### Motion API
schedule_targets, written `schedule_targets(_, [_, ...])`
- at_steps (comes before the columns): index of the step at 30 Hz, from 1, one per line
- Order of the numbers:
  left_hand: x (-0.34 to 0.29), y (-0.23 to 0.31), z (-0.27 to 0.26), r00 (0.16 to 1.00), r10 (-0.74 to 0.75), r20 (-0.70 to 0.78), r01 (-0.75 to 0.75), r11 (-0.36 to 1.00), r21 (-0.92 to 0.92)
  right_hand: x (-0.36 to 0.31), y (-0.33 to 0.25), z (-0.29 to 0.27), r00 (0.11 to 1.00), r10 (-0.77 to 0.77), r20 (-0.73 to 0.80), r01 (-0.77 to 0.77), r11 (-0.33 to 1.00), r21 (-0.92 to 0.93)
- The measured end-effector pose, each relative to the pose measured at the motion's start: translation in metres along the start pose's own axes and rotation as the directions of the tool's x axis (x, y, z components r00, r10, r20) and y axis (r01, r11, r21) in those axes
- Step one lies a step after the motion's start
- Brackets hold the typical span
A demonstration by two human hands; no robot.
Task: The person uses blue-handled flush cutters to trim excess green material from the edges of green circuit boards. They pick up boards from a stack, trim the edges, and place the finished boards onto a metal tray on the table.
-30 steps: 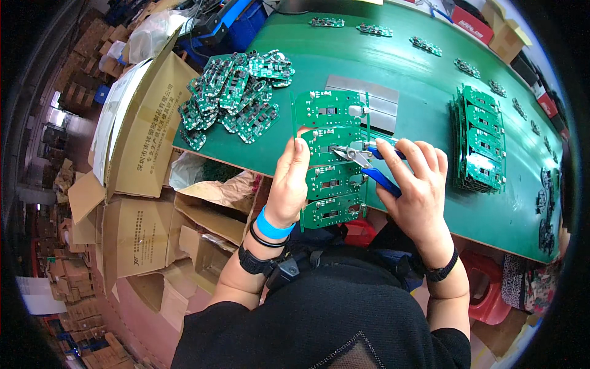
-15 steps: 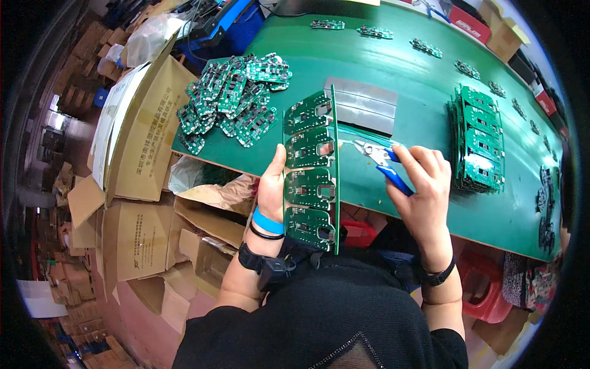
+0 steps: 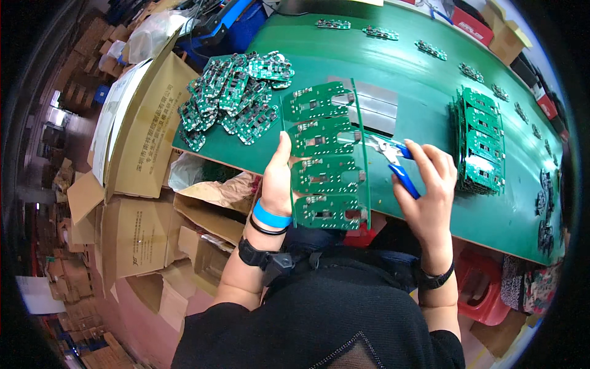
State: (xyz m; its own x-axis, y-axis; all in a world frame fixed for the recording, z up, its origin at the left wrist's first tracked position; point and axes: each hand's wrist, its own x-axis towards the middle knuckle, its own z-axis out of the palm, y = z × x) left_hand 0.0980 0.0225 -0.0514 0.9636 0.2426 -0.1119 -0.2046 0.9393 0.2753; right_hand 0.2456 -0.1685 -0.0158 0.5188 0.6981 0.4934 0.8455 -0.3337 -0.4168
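Observation:
My left hand (image 3: 278, 181) grips the left edge of a green circuit board panel (image 3: 322, 165), held tilted above the table's near edge. Several boards sit joined in a column between two narrow side rails. In my right hand (image 3: 433, 200) is a pair of side cutters (image 3: 404, 179) with blue handles, its fingers wrapped around the grips. The metal jaws point left and reach the panel's right rail near the second board from the top; whether they touch it I cannot tell. Behind the panel lies a grey metal plate (image 3: 380, 109), partly hidden.
On the green table (image 3: 424, 80), a heap of loose circuit boards (image 3: 233, 86) lies left and a stack of board panels (image 3: 482, 141) right. Small boards (image 3: 430, 49) line the far side. Cardboard boxes (image 3: 144, 129) stand left; a red stool (image 3: 482, 289) is below right.
The panel has turned to show more of its face, and its right rail has swung rightward. My right hand and the cutters have shifted slightly right, with the jaws now closer to the rail.

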Motion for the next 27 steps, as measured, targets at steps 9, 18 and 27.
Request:
schedule_targets(9, [0.009,-0.001,0.029,0.93,0.355,-0.091,-0.227,0.753,0.618,-0.003,-0.018,-0.002,0.962,-0.177,0.206,0.188,0.982,-0.033])
schedule_targets(18, [0.007,-0.001,0.034,0.904,0.426,-0.029,-0.29,0.663,0.69,-0.001,-0.023,0.002,0.962,-0.193,0.191,0.21,0.975,-0.075])
schedule_targets(27, [0.008,-0.001,0.032,0.9,0.437,0.004,-0.317,0.647,0.694,0.003,-0.027,-0.002,0.955,-0.197,0.223,0.225,0.969,-0.106])
